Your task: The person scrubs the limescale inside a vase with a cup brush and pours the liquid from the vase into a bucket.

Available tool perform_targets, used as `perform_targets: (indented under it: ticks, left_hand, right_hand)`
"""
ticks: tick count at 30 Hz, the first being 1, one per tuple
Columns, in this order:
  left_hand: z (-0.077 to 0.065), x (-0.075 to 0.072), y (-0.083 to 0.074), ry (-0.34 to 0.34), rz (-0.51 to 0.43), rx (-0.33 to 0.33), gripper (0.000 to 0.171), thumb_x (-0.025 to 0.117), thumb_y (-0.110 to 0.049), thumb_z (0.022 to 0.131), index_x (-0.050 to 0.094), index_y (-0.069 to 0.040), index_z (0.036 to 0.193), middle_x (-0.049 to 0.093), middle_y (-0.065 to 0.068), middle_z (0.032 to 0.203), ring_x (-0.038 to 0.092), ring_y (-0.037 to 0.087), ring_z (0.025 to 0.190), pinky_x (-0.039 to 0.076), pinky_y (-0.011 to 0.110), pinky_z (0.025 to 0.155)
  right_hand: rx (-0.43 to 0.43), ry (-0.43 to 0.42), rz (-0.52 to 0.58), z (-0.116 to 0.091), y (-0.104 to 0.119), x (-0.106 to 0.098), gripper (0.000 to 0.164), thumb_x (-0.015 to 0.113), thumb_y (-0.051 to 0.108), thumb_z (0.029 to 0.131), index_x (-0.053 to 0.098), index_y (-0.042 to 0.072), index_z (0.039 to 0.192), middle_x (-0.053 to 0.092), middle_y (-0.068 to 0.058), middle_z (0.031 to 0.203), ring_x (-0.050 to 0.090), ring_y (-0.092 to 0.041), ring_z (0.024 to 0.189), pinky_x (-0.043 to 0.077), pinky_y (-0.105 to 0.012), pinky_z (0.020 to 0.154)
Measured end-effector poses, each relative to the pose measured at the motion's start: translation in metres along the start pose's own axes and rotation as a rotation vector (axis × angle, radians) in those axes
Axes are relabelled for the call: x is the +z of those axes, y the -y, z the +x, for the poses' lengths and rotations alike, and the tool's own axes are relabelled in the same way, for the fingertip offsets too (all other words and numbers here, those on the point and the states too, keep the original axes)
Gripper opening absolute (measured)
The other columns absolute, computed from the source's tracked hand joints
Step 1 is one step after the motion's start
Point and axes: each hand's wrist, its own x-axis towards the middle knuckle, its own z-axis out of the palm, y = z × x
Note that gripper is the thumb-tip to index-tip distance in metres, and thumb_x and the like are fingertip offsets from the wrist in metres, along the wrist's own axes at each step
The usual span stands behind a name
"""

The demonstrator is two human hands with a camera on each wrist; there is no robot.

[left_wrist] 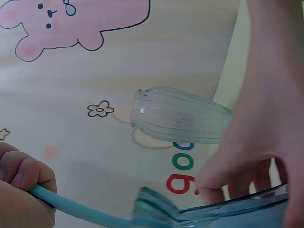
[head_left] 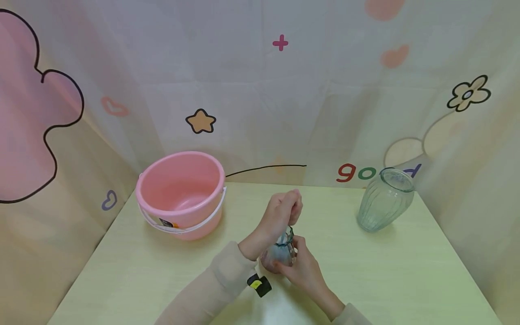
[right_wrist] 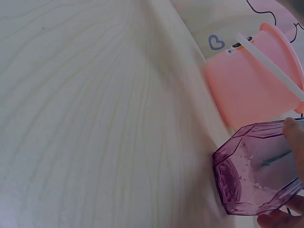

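Note:
A small faceted glass vase (head_left: 280, 255), purple toward its base (right_wrist: 229, 183) and bluish toward its neck, is in the middle of the head view. My right hand (head_left: 306, 271) grips its side, thumb and fingers on opposite sides. Above the vase mouth, my left hand (head_left: 280, 210) is curled in a fist round a light blue rod (left_wrist: 80, 209). The rod runs from that fist into the vase mouth (left_wrist: 152, 209). Through the glass in the right wrist view, a dark teal streak (right_wrist: 277, 159) shows inside; the rod's lower end is otherwise hidden.
A pink bucket (head_left: 183, 221) with a white handle stands at the back left of the pale wooden table (head_left: 410, 271). At the back right is a taller clear ribbed glass vase (head_left: 383, 203). A printed curtain (head_left: 252, 90) hangs behind the table.

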Motion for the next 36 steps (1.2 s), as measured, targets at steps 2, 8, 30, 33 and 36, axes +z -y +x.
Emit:
perform_targets:
  ticks: [2,8,30,33,36]
  left_hand:
    - [0.002,0.000,-0.005,0.018,-0.019,0.015,0.047,0.035,-0.029,0.094,0.031,-0.003,0.056,0.024,0.002,0.048,0.019,0.020,0.043,0.017,0.028,0.042]
    - [0.004,-0.001,-0.013,0.068,-0.046,0.017,0.047,0.033,-0.031,0.095,0.030,-0.005,0.056,0.023,0.001,0.047,0.017,0.019,0.042,0.015,0.029,0.039]
    - [-0.004,-0.001,0.010,0.054,-0.057,-0.045,0.048,0.034,-0.032,0.096,0.029,-0.002,0.058,0.023,0.002,0.049,0.019,0.018,0.043,0.017,0.027,0.042]
    - [-0.005,0.000,0.009,0.046,-0.041,-0.047,0.048,0.034,-0.031,0.095,0.030,-0.001,0.058,0.023,0.002,0.050,0.019,0.019,0.044,0.019,0.027,0.042]
    - [-0.006,0.001,0.008,0.039,-0.025,-0.044,0.048,0.034,-0.031,0.096,0.031,-0.001,0.058,0.024,0.002,0.050,0.019,0.019,0.044,0.020,0.028,0.043]
  right_hand:
    - [0.006,0.001,-0.001,0.000,0.000,0.000,0.067,0.078,0.027,0.068,0.037,0.011,0.118,0.056,-0.009,0.109,0.054,-0.016,0.087,0.047,-0.033,0.067]
    - [0.018,0.012,-0.002,0.000,0.001,-0.001,0.068,0.077,0.027,0.068,0.036,0.011,0.119,0.056,-0.009,0.109,0.054,-0.016,0.087,0.048,-0.033,0.067]
    - [-0.012,-0.002,0.006,0.000,-0.002,0.000,0.069,0.078,0.024,0.066,0.036,0.011,0.120,0.056,-0.004,0.107,0.051,-0.013,0.082,0.045,-0.028,0.064]
    - [-0.001,0.004,0.020,-0.001,0.000,-0.001,0.070,0.078,0.023,0.066,0.036,0.012,0.120,0.055,-0.003,0.109,0.051,-0.013,0.083,0.045,-0.028,0.065]
    - [-0.004,0.005,0.032,-0.001,0.001,-0.002,0.069,0.078,0.022,0.066,0.036,0.011,0.121,0.055,-0.003,0.110,0.051,-0.013,0.084,0.045,-0.028,0.065]
